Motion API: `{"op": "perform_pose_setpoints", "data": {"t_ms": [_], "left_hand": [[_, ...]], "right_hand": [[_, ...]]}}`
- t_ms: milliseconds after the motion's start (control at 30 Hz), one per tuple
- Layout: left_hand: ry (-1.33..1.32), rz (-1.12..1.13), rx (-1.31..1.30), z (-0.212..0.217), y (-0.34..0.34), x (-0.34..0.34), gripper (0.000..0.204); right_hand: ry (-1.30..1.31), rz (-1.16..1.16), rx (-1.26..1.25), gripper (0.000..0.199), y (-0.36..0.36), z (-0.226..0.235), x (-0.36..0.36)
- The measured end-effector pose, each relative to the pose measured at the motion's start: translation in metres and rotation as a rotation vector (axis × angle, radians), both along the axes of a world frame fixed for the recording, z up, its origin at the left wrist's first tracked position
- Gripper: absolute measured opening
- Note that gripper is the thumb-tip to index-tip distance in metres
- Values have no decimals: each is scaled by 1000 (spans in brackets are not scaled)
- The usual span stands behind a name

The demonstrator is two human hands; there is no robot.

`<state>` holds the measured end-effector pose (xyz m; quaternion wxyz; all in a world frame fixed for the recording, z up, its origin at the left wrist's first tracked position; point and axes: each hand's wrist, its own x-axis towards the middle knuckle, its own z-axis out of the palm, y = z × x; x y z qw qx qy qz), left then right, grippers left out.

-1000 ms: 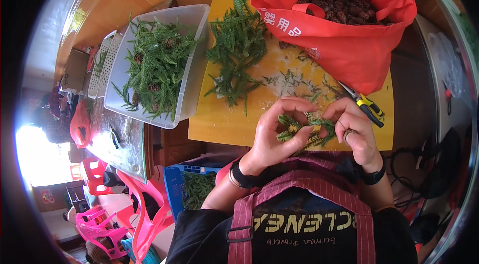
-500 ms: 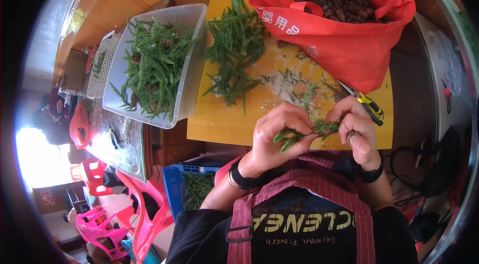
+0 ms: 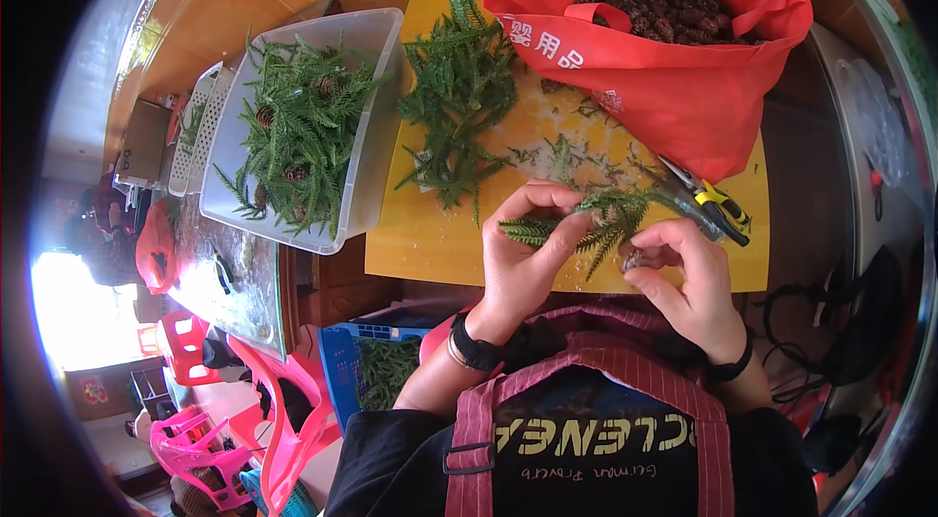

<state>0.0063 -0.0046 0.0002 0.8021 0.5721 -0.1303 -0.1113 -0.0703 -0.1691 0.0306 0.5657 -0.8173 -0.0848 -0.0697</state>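
Note:
My left hand [image 3: 532,248] grips a bundle of green fern-like sprigs [image 3: 596,219] over the near edge of a yellow table [image 3: 420,243]. My right hand [image 3: 684,273] pinches a small dark pine cone [image 3: 640,258] against the right end of that bundle. A loose pile of the same green sprigs [image 3: 454,111] lies on the table just beyond my hands. Green scraps are scattered on the table between the pile and my hands.
A red bag [image 3: 674,58] full of brown pine cones stands at the back right. Yellow-handled pruning shears [image 3: 708,204] lie beside it. A clear bin [image 3: 376,136] of sprigs and cones sits left. A blue crate [image 3: 342,361] and pink chairs [image 3: 234,419] are below left.
The sprig bundle has been spread out sideways between my hands. My right hand has dropped lower and now holds the cone at the bundle's right end.

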Motion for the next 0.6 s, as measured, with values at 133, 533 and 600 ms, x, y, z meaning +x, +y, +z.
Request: {"op": "perform_pose_setpoints", "data": {"t_ms": [133,533,600], "left_hand": [[-7,-8,-27,-1,0,-1,12],[176,-158,-243,-7,1,3,11],[203,-193,-275,-7,1,3,11]], "right_hand": [[8,-75,34,29,5,-5,0],[-139,-124,-5,27,13,2,6],[-143,-122,-17,26,12,2,6]]}}
